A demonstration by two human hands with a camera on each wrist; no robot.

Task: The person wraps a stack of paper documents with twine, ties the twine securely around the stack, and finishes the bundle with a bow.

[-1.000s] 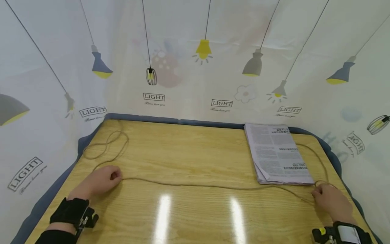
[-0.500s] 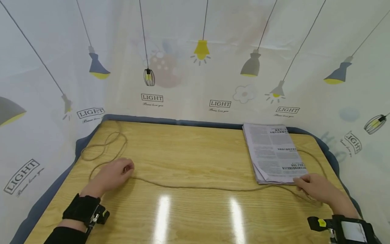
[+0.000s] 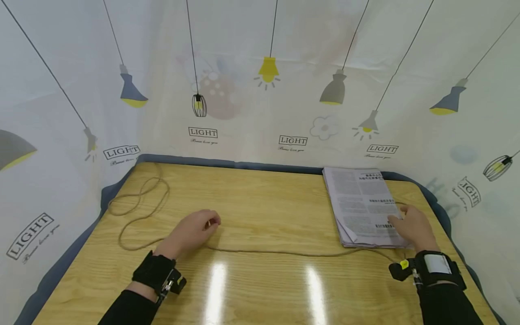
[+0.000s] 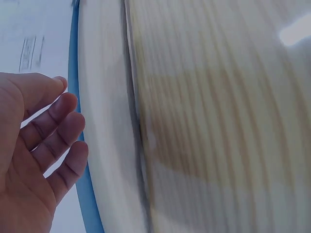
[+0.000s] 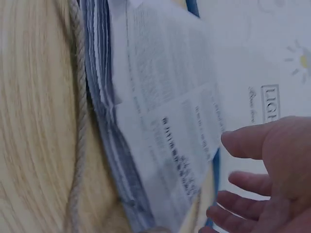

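Note:
A stack of folded newspapers (image 3: 359,212) lies at the right of the wooden table (image 3: 264,212). Beside its right edge is my right hand (image 3: 412,225), thumb over the top sheet; whether it touches the paper cannot be told. In the right wrist view that hand (image 5: 277,179) has parted, loosely bent fingers with nothing between them. A thin tan rope (image 3: 280,253) runs across the table just in front of the stack. Above the rope's left part hovers my left hand (image 3: 192,232). The left wrist view has its fingers (image 4: 53,141) loosely curled, holding nothing.
Loose loops of the rope (image 3: 140,194) lie at the table's back left. A short bit of rope shows past the stack's right side. A lamp-print cloth (image 3: 252,108) surrounds the table's back and sides, with a blue border along the edge.
My right hand has left the rope's right end and moved left and back to the newspapers' right edge. My left hand has shifted right, away from the loops. The rope mostly stays put.

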